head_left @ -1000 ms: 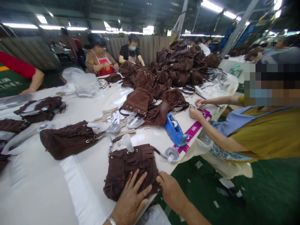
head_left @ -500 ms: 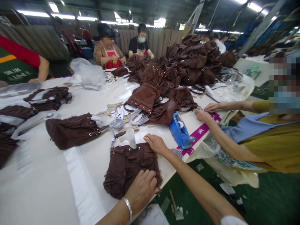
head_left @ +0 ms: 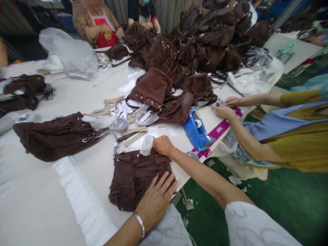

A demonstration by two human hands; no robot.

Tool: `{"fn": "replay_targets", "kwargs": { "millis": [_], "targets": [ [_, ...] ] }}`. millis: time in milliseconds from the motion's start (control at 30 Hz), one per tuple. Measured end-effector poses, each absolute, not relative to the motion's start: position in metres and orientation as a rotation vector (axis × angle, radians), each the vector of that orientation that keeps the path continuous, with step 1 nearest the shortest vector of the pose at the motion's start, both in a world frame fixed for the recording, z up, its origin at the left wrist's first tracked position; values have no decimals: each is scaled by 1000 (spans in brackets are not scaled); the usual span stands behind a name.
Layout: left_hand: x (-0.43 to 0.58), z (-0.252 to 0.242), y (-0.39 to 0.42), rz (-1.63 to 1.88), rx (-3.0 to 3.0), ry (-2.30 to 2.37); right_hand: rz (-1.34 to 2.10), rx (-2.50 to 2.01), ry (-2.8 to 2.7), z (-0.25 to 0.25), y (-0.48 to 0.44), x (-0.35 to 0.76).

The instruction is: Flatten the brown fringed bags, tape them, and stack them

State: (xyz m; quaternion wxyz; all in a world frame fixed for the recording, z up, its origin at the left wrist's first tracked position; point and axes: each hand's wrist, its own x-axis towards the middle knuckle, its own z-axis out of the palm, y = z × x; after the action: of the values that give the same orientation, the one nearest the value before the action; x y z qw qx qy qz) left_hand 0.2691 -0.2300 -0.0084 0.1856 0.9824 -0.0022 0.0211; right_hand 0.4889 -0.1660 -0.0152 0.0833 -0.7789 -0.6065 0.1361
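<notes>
A dark brown fringed bag (head_left: 139, 171) with brass eyelets lies flat near the table's edge. My left hand (head_left: 155, 198), a silver bangle at its wrist, rests on the bag's lower right part, its fingers spread. Up at the bag's top edge, my right hand (head_left: 163, 145) is closed, its fingers curled; what they grip is hidden. Right beside those fingers, a curl of white wrapping (head_left: 146, 145) stands up from the bag's opening. A strap in clear wrapping (head_left: 115, 147) runs up from the bag's top left corner.
Another fringed bag (head_left: 58, 136) lies left, near a white padded strip (head_left: 82, 201). A blue tape dispenser (head_left: 197, 131) stands right, near a co-worker's hands (head_left: 225, 107). Brown bags (head_left: 205, 51) are heaped at the back. Wrapped coils (head_left: 119, 124) and paper strips (head_left: 123, 109) lie mid-table.
The view has tilted down. My right hand has shifted left along the bag's top edge to the white wrapping and curled tighter. My left hand's fingers have straightened and spread over the bag.
</notes>
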Motion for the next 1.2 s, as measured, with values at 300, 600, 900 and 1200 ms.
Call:
{"fn": "replay_targets", "kwargs": {
  "millis": [300,600,900,1200],
  "targets": [
    [262,-9,-232,196,2741,-12,-27,-2369,-1464,10,-222,451],
    [238,-7,-231,616,2245,414,-110,-2110,-1451,-48,-264,416],
    [240,-8,-230,679,2285,486,-238,-2138,-1448,-27,-276,409],
    [231,5,-231,835,2296,327,-296,-2147,-1530,-52,-293,406]
  ]
}}
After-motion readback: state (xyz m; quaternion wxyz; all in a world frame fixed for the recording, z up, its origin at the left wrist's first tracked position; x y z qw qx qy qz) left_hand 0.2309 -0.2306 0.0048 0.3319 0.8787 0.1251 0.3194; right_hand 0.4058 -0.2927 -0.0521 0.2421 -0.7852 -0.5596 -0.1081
